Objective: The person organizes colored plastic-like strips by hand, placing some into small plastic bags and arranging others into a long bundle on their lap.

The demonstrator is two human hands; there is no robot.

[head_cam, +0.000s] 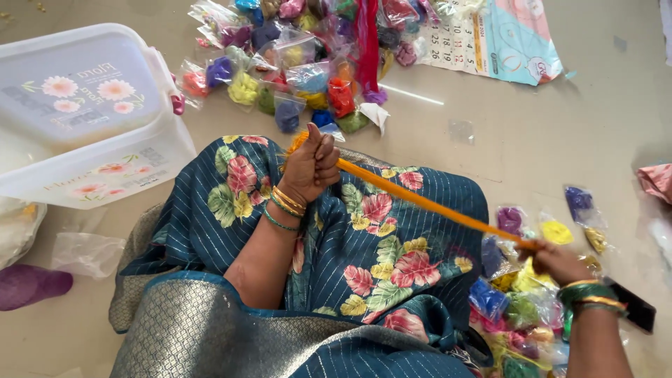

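Beige polished floor point(532, 133), seen from above, with a seated person's lap at centre, covered by a teal striped cloth with pink and yellow flowers point(364, 238). Item one: an orange bundle of thread point(427, 203), stretched taut in a straight diagonal line across the lap, from upper left to lower right. Its upper end is clamped in the left hand point(311, 168), which is closed into a fist with the thumb raised; a short orange tuft is seen beyond the fist. Gold and green bangles point(287, 204) are worn on that wrist. Its lower end is pinched in the right hand point(560, 262), whose fingers are drawn together on it just above a heap of small clear packets of coloured thread point(514, 308) at the lower right; green and gold bangles are worn there too. Item two: a larger spread of like packets point(301, 70), in purple, yellow, blue, orange and green, laid on the floor ahead of the knees. Item three: a translucent white plastic box with a flower-printed lid point(91, 112), set at the upper left, just beside the knee. Item four: a printed calendar sheet point(490, 42), laid flat at the top right. Item five: a purple object point(31, 285), partly seen at the left edge.
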